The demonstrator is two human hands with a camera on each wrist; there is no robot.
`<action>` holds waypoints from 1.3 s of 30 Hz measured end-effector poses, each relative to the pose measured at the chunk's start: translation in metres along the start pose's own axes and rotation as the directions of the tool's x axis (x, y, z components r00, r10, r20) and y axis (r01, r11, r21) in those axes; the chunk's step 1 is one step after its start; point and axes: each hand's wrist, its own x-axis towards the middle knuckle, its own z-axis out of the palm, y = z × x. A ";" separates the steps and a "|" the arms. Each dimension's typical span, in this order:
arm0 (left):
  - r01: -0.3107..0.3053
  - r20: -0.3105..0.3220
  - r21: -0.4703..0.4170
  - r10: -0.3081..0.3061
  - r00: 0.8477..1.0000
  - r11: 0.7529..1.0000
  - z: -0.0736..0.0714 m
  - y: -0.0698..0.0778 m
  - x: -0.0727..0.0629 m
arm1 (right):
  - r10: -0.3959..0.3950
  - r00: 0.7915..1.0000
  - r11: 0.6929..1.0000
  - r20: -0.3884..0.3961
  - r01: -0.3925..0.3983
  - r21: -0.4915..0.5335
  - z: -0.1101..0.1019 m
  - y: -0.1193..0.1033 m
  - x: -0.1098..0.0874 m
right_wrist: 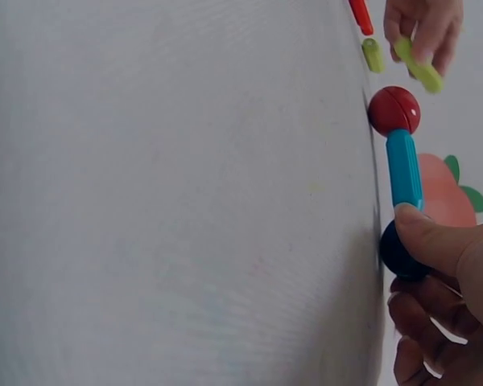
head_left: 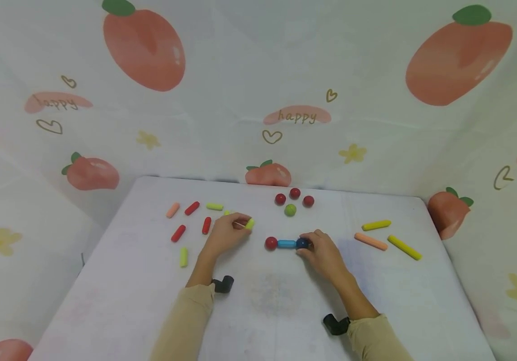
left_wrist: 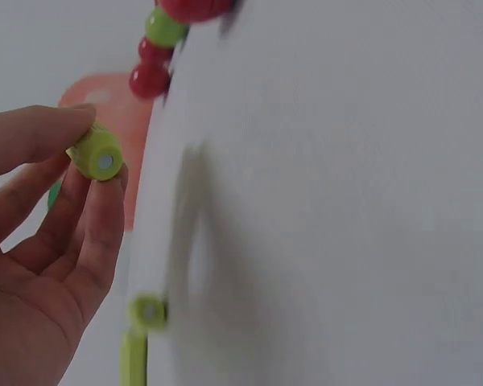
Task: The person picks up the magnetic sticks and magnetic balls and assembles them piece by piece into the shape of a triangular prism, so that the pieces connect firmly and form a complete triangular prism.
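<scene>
Between thumb and fingers, my left hand pinches a short yellow-green magnetic rod, raised above the table. A pale metallic dot shows in the rod's end in the left wrist view. My right hand grips a dark blue ball at table level. That ball is joined to a light blue rod, whose other end meets a red ball; the three form a straight row. The left hand's rod is to the left of and behind this row, apart from it.
Several red balls and a green ball sit at the back middle. Short red, peach and yellow-green rods are scattered on the left. Longer yellow and peach rods lie on the right.
</scene>
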 end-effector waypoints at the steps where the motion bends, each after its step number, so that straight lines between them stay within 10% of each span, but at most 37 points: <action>1: -0.007 0.013 -0.015 0.008 1.000 1.000 0.005 0.003 0.006 | -0.001 1.000 1.000 -0.001 0.001 0.002 0.000 0.000 0.000; 13: 0.004 0.149 -0.006 -0.003 0.989 1.000 0.047 0.023 0.045 | -0.018 1.000 1.000 -0.016 0.018 0.013 0.001 0.002 0.002; 39: 0.034 0.213 0.085 -0.052 0.976 0.996 0.039 0.031 0.010 | -0.031 1.000 0.999 0.001 0.031 -0.030 0.005 -0.004 0.002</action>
